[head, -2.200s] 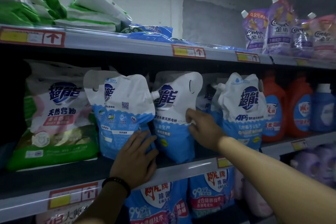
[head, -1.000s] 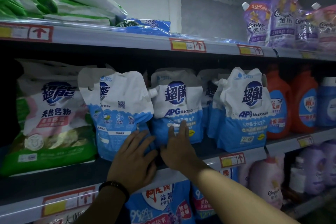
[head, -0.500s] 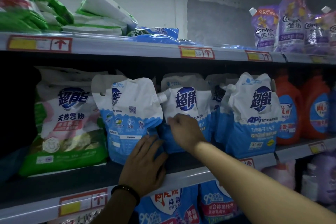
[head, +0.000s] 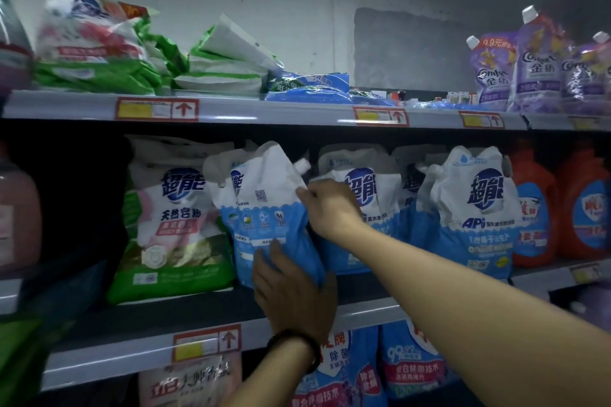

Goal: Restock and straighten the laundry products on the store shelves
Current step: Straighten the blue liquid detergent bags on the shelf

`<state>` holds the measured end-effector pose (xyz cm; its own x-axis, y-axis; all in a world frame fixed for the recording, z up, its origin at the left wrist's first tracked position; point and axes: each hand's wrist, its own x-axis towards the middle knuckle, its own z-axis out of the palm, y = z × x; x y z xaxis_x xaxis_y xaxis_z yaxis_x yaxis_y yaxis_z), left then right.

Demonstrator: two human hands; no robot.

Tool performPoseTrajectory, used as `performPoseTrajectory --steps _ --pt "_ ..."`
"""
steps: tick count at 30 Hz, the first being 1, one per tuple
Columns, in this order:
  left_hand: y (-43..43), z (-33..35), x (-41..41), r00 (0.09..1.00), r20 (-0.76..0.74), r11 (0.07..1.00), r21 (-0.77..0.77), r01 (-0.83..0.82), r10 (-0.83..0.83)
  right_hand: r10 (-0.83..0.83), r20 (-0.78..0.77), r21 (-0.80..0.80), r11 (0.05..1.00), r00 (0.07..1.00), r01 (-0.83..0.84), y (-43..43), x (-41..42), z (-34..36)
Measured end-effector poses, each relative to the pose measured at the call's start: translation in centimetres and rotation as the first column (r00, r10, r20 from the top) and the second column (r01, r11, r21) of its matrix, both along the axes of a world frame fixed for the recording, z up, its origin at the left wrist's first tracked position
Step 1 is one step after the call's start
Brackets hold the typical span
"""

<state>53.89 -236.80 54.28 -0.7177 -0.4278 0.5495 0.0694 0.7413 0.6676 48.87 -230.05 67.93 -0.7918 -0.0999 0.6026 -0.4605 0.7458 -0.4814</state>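
Since half a second ago: right hand (head: 330, 208) up and leftward, off the front of the middle blue-and-white detergent pouch (head: 360, 208), now at the right edge of the turned pouch (head: 264, 211) just under its spout. Left hand (head: 291, 294) unchanged in place, at that pouch's lower corner.

Fingers, right: curled onto the pouch's right edge, apparently pinching the film; fingertips hidden behind the fold, so firm grasp or mere press cannot be told. Fingers, left: spread flat against the lower front of the pouch, palm over the front lip of the middle shelf (head: 363, 311); bracing, not clenched, nothing enclosed.

Pouch position: standing on the middle shelf, between both hands, leaning and rotated so its back panel with a QR code faces out, logo half hidden. Green-and-white detergent bag (head: 172, 225) just left of the left fingers; two front-facing pouches right of the right fingers, the far one (head: 476, 208) upright.

Step in hand, by judgement: straightening, specifically refacing this one pouch.

Next move likely calls for: rotating the pouch about its base with the right-hand grip while the left steadies the bottom, bringing the logo forward, then seating it upright in line with its neighbours. Soft body; slump likely if released early.
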Motion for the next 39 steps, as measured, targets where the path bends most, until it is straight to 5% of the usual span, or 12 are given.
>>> performPoseTrajectory --steps 4,13,16,20,23,27,33,39 --pt "0.6 4.4 1.3 0.999 0.019 0.944 0.328 0.028 -0.037 -0.013 -0.155 0.096 0.995 0.988 0.028 -2.7 3.1 1.4" --pt "-2.7 3.7 4.8 0.994 0.071 0.849 0.527 0.035 -0.085 -0.041 -0.284 0.173 0.981 0.958 0.093 -5.3 9.9 0.5" --pt "-3.7 3.2 5.2 0.995 -0.001 0.832 0.549 0.08 -0.096 0.074 -0.167 0.178 0.983 0.983 -0.044 -5.6 10.5 -0.4" --pt "-5.4 3.3 5.2 0.982 -0.088 0.835 0.517 0.188 -0.167 0.349 0.058 -0.093 0.935 0.935 -0.343 -3.6 10.4 -1.0" --pt "-6.4 2.7 5.2 0.966 -0.112 0.804 0.537 0.256 -0.233 0.295 0.064 -0.258 0.928 0.953 -0.27 -0.2 9.6 -2.7" --pt "-7.5 1.9 4.6 0.949 -0.104 0.773 0.557 0.303 -0.298 0.169 0.219 -0.278 0.955 0.961 -0.104 4.8 7.2 -5.0" --pt "-6.6 2.6 5.1 0.869 -0.257 0.715 0.494 0.494 -0.423 0.431 0.311 -0.53 0.818 0.847 -0.222 8.7 4.5 -7.0" --pt "-4.0 2.9 2.6 0.794 -0.287 0.627 0.495 0.602 -0.537 0.508 0.24 -0.617 0.738 0.827 -0.275 12.8 3.1 -6.4"
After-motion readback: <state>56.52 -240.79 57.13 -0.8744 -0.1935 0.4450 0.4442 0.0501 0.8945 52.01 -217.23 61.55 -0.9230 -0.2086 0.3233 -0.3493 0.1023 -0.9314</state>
